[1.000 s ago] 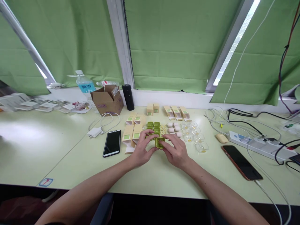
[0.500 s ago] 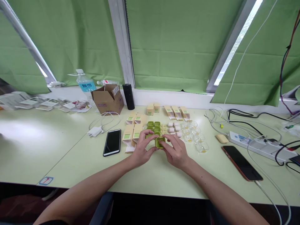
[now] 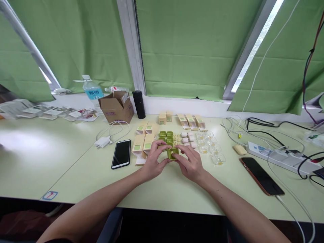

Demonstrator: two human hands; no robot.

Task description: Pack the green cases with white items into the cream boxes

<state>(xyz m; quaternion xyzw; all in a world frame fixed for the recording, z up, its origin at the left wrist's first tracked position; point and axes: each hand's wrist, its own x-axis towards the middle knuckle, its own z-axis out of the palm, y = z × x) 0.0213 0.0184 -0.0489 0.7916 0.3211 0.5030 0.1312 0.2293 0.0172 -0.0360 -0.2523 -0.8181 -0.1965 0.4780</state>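
White phone (image 3: 120,154) on tabletop (image 3: 157,190), 9 o'clock from held cup (image 3: 170,154). Cartons (image 3: 138,143) closer, 10 o'clock. Left hand (image 3: 152,162) half-curled, gripping cup's left side. Other cups (image 3: 169,139) at 11. Cup between hands. Right hand (image 3: 191,163) half-curled, gripping right side, fingertip inside. Clear shells (image 3: 214,147), 3 o'clock.
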